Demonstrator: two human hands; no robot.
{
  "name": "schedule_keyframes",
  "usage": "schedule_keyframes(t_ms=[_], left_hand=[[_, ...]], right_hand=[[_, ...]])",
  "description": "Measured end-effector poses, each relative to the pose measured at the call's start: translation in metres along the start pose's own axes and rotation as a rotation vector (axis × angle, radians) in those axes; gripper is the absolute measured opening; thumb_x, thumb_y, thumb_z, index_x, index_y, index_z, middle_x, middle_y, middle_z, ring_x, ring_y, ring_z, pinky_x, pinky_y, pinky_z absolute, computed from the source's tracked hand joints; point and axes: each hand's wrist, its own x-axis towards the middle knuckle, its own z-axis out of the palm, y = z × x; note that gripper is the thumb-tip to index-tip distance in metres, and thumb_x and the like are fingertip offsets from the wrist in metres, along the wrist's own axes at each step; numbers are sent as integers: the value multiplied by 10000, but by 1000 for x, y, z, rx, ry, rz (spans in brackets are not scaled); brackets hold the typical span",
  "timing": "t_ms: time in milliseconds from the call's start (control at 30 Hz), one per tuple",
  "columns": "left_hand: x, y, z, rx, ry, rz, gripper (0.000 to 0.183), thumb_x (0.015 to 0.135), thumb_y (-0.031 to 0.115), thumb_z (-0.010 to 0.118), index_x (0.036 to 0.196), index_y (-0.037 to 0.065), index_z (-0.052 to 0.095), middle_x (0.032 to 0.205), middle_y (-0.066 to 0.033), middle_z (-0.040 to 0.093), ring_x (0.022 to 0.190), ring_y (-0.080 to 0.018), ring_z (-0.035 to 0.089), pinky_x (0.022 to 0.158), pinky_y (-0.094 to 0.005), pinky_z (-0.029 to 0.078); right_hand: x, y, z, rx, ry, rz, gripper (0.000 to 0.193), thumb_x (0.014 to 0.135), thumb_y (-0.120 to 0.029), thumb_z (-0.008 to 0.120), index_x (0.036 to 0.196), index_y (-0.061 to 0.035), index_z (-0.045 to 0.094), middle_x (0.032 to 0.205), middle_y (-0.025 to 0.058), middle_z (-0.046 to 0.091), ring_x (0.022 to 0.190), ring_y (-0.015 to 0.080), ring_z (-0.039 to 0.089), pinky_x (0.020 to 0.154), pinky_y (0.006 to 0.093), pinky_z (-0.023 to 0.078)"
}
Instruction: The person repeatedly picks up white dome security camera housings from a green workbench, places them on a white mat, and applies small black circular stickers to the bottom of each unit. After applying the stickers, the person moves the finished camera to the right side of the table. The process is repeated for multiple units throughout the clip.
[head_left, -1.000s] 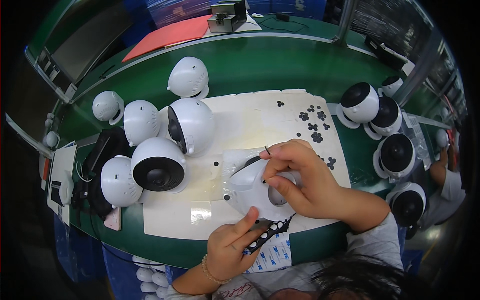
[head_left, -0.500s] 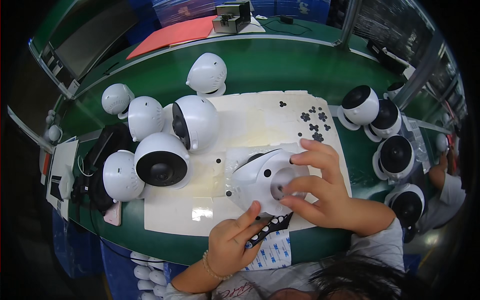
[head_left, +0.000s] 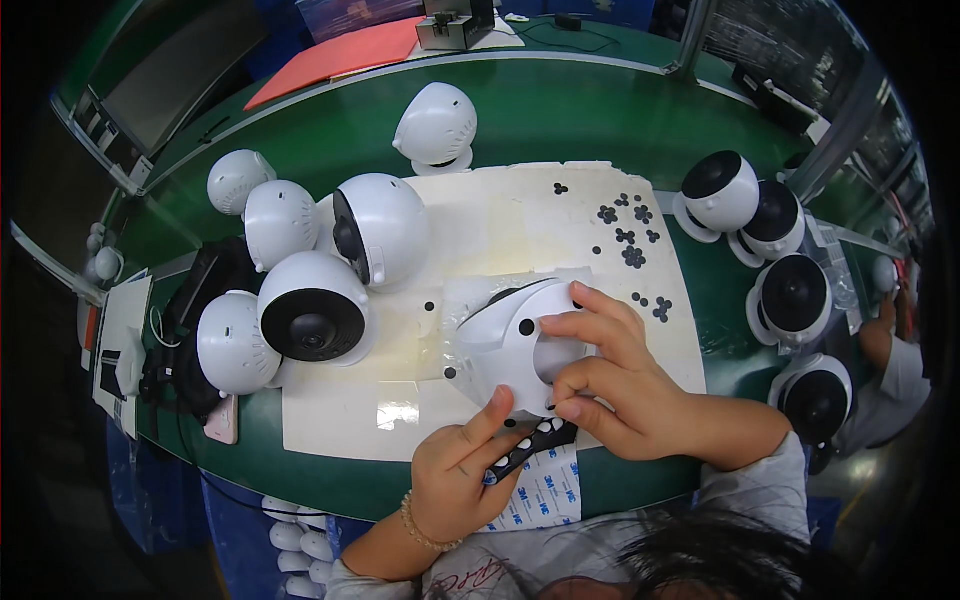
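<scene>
A white ball-shaped camera (head_left: 492,362) lies tipped over on a bubble-wrap sheet (head_left: 462,300), its round base turned up. One black round pad (head_left: 527,327) sits on the base's flange, another at its lower edge. My left hand (head_left: 462,465) grips a black strip with white round holes (head_left: 528,450), the index finger extended against the base. My right hand (head_left: 625,390) is pinched at the base's lower right, thumb and finger together on what looks like a small black pad, mostly hidden. Its other fingers rest over the base's hollow.
Several white cameras (head_left: 318,310) stand left and behind; more (head_left: 795,292) line the right side. Small black pads (head_left: 634,257) lie scattered on the pale board (head_left: 345,425). A printed backing sheet (head_left: 548,492) lies at the front edge. Another person's arm (head_left: 880,350) shows far right.
My right thumb and finger have moved from the base's hollow down to its lower edge. The view has shifted slightly, uncovering more pads on the board's right. My left hand keeps its hold.
</scene>
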Motion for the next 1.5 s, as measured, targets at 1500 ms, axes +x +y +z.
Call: schedule_keyframes(t_ms=[1500], left_hand=[[-3,0,7,-27,38,-55,278,565,-6,647,842,4,665,1234,-168,491,531,-185,551,511,-252,445]], right_hand=[[-37,7,-11,-617,145,-117,225,712,-158,626,926,-96,592,1240,105,462,1140,257,421,920,424,252]])
